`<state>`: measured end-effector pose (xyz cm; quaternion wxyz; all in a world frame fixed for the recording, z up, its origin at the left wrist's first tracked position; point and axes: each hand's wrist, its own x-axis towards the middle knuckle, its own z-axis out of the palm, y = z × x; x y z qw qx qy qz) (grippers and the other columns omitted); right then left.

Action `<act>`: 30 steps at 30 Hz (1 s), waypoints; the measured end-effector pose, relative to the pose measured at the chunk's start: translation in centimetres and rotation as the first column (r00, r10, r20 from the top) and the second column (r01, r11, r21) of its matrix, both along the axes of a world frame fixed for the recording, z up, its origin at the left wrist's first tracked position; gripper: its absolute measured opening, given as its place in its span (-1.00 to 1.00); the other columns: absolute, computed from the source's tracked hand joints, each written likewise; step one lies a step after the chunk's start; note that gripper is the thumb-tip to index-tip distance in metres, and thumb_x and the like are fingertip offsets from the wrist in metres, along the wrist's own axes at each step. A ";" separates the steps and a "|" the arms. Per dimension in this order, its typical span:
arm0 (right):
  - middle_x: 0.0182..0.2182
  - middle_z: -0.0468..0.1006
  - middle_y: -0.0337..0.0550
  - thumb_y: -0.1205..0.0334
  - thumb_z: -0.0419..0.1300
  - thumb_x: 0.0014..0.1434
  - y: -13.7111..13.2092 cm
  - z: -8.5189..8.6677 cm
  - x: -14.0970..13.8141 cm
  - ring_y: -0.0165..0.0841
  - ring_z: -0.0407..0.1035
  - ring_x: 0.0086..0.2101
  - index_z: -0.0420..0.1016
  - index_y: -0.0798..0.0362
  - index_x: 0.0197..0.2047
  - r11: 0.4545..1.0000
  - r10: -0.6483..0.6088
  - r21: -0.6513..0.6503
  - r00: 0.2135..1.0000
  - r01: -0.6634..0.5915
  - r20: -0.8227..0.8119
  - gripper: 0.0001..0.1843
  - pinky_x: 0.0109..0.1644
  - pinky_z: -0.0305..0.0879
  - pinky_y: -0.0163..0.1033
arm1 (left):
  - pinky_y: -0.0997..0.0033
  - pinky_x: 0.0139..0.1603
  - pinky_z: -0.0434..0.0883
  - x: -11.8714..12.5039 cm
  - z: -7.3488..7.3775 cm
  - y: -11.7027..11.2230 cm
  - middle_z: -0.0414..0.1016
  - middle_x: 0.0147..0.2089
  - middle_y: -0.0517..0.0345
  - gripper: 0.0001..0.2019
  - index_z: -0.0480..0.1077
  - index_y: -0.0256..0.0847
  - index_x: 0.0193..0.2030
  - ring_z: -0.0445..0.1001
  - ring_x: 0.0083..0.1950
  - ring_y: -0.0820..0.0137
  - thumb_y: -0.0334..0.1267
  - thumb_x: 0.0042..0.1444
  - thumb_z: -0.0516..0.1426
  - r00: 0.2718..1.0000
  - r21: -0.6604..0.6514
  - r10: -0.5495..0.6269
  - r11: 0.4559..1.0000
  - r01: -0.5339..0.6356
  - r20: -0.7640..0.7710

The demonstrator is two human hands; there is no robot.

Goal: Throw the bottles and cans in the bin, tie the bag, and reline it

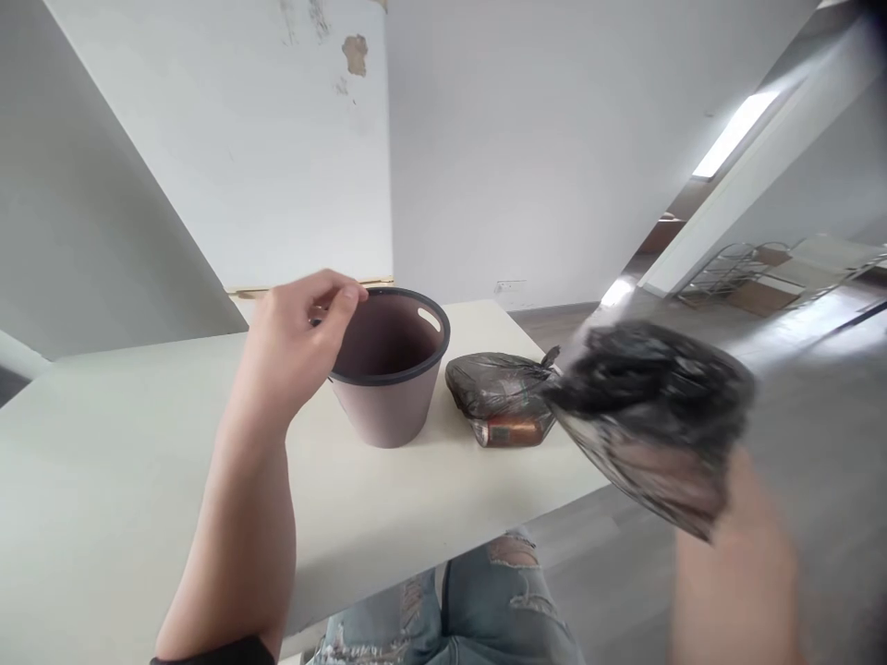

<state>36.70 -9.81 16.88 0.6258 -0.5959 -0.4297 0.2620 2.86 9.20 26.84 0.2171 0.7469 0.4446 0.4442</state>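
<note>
On the white bench (103,462), the left hand (295,337) pinches the near rim of the empty mauve waste bin (388,388) with narrow fingers. That light grip could tip the bin if it pulls sideways. A tied black bag (499,392) lies just beside the bin, near the bench edge, where a knock could send it off. The right hand (741,563), blurred, clutches a crumpled bin liner (651,416) in the air, and it may slip.
</note>
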 end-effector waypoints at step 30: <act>-0.55 0.51 -0.17 0.18 0.13 0.29 19.0 9.1 -9.6 -0.25 0.31 -0.50 0.64 -0.10 -0.28 0.996 -0.070 0.088 0.754 0.016 0.653 -0.77 -0.38 0.19 -0.17 | 0.37 -0.42 0.55 -4.7 -1.3 5.2 0.60 -0.39 0.09 -0.69 0.52 -0.21 -0.31 0.62 -0.39 0.32 0.03 0.22 0.28 0.660 0.007 0.163 0.969 -0.248 0.734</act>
